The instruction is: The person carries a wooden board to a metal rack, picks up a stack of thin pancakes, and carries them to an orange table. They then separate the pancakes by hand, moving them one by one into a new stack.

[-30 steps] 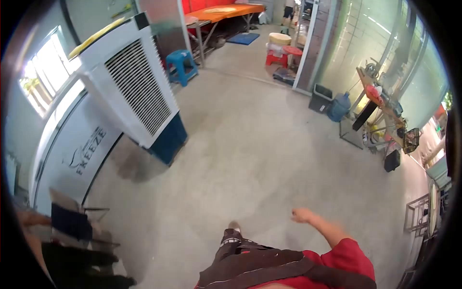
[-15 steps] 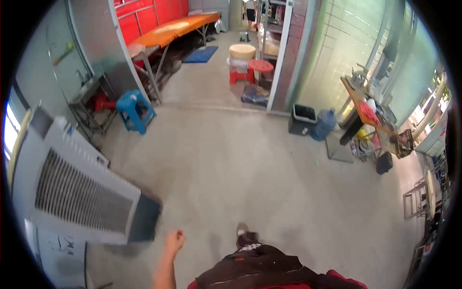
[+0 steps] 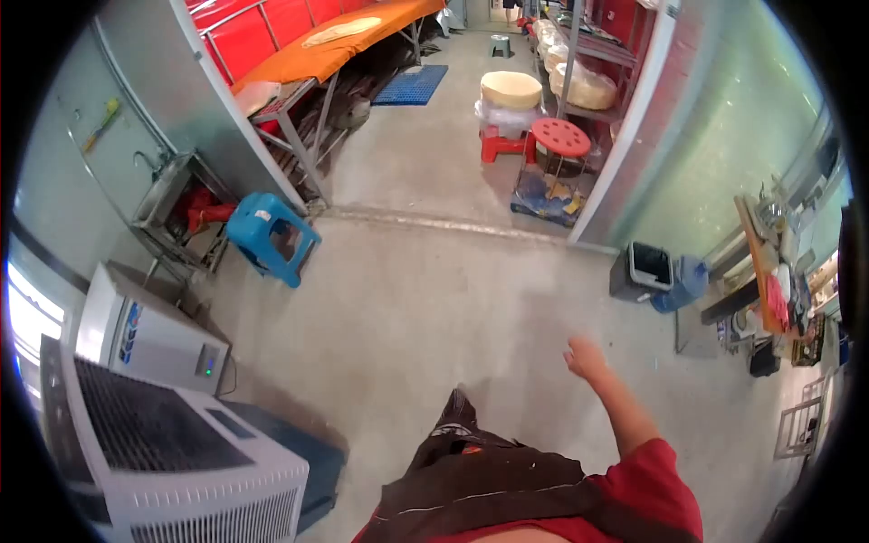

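Your left hand is out of frame, so I can't tell what its fingers are doing.

- Far left, low: big white air cooler (image 3: 172, 462), with a smaller white unit (image 3: 149, 335) just behind it.
- Above those: a metal sink stand (image 3: 172, 208) against the wall, and a blue stool (image 3: 272, 237) just beside it.
- Top left: a long orange worktop (image 3: 335, 45) runs back along the red wall.
- Centre bottom: your leading foot (image 3: 455, 412) is on bare concrete floor (image 3: 434, 299).
- Centre top: a round pale block (image 3: 511, 90) sits on a stack. A red stool (image 3: 561, 138) is near it to the right.
- Your right hand (image 3: 587, 357) hangs out over the floor with loose fingers, holding and touching nothing.
- The nearest things to that hand are a black bin (image 3: 644, 270) and a blue water jug (image 3: 685, 282). They touch each other at the wall base and sit apart from the hand, up and to its right.
- Far right: a cluttered worktop (image 3: 769, 281), too small to itemise.

My read on the step: you're walking across open floor, empty-handed. Any grab at the bin or jug calls for closing that gap first, then reaching down and to the right.
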